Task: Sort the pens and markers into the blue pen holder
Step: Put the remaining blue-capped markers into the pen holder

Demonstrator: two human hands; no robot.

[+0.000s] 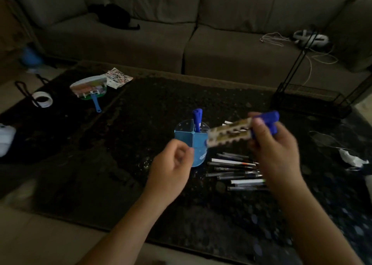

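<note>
left hand [173, 160]: just in front of the holder, fingers curled loosely, nothing clearly in it, thumb against the holder's near wall
right hand [275, 148]: right of the holder, closed on a marker near its cap end
pens [235, 172]: loose pile flat on the table, just right-front of the holder; thin, light, smooth, likely to roll, pinch mid-barrel
marker [231, 136]: blurred, tilted, blue cap up at the hand, other end down at the holder rim; light, stiff, fat barrel, easy pinch
holder [191, 138]: blue, upright, divided compartments, thin plastic, probably tips easily, steady it
blue marker [196, 119]: standing in the holder's back compartment
fan [90, 87]: well left and behind the holder
</note>
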